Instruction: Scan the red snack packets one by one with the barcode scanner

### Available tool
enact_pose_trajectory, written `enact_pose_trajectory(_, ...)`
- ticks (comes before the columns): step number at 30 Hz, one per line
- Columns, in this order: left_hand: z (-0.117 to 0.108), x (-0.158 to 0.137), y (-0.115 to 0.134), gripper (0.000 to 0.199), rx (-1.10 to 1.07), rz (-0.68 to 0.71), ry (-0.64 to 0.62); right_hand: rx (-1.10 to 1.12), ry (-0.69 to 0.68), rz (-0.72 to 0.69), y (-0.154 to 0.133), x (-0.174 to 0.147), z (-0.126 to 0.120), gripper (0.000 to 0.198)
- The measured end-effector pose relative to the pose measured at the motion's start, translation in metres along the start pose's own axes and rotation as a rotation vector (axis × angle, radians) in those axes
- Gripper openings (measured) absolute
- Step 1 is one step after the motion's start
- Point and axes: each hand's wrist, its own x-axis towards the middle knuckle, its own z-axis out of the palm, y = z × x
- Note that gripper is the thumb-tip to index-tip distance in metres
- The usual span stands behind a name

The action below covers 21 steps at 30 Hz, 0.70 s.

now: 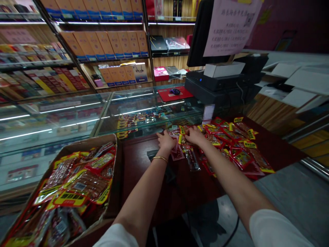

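Note:
My left hand [167,141], with a gold bangle at the wrist, is over the left edge of a spread of snack packets. Its visible fingers are spread, one pointing left, and its inner side meets a clear-and-red packet [178,153]. Just right of it, my right hand [195,136] has its fingers curled down onto a yellow-labelled snack packet [182,130]; the fingertips are partly hidden. A narrow clear packet [192,158] lies below the hands. More red and yellow packets [240,156] are heaped under and beyond my right forearm.
An open cardboard box [117,164] full of snack packets stands at left. A dark handheld device [153,155] lies partly behind my left forearm. Beyond the dark red tabletop [136,185] are a glass counter [108,118], a mouse [175,91] and a monitor [196,37].

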Motion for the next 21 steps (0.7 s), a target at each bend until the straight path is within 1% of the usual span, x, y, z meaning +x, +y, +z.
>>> enact_pose_trajectory(2, 0.002, -0.003, 0.002, 0.113, 0.026, -0.016, 0.019, -0.018, -0.036, -0.025, 0.004, 0.008, -0.003, 0.042)
enact_pose_trajectory(3, 0.002, -0.003, 0.003, 0.120, 0.036, -0.004, 0.023, -0.029, -0.052, -0.040, 0.005, 0.012, -0.005, 0.044)
enact_pose_trajectory(5, 0.000, 0.001, 0.003, 0.126, 0.086, 0.038, 0.008, -0.051, -0.083, -0.069, 0.005, 0.019, -0.009, 0.045)
enact_pose_trajectory(7, -0.004, 0.007, 0.001, 0.120, 0.157, 0.053, -0.043, -0.060, -0.112, -0.093, 0.003, 0.022, -0.011, 0.044)
enact_pose_trajectory(9, -0.008, 0.011, -0.001, 0.107, 0.223, 0.059, -0.084, -0.052, -0.141, -0.114, 0.000, 0.018, -0.012, 0.045)
enact_pose_trajectory(10, -0.008, 0.012, -0.002, 0.100, 0.252, 0.072, -0.077, -0.042, -0.159, -0.129, -0.001, 0.014, -0.012, 0.048)
enact_pose_trajectory(12, -0.007, 0.009, -0.004, 0.089, 0.310, 0.119, 0.000, -0.018, -0.211, -0.178, -0.002, 0.002, -0.010, 0.061)
enact_pose_trajectory(14, -0.005, 0.005, -0.006, 0.083, 0.363, 0.173, 0.090, 0.004, -0.277, -0.229, -0.001, -0.013, -0.007, 0.084)
enact_pose_trajectory(15, -0.004, 0.003, -0.006, 0.081, 0.371, 0.191, 0.112, 0.014, -0.309, -0.248, 0.001, -0.022, -0.006, 0.097)
enact_pose_trajectory(17, -0.004, -0.001, -0.007, 0.079, 0.333, 0.207, 0.094, 0.034, -0.354, -0.267, 0.004, -0.037, -0.003, 0.123)
enact_pose_trajectory(18, -0.006, -0.001, -0.007, 0.079, 0.283, 0.204, 0.063, 0.046, -0.364, -0.272, 0.005, -0.044, -0.001, 0.131)
enact_pose_trajectory(19, -0.008, -0.001, -0.007, 0.079, 0.222, 0.194, 0.021, 0.060, -0.363, -0.278, 0.006, -0.050, 0.000, 0.136)
enact_pose_trajectory(21, -0.012, 0.001, -0.006, 0.076, 0.110, 0.167, -0.060, 0.099, -0.331, -0.296, 0.008, -0.059, 0.001, 0.136)
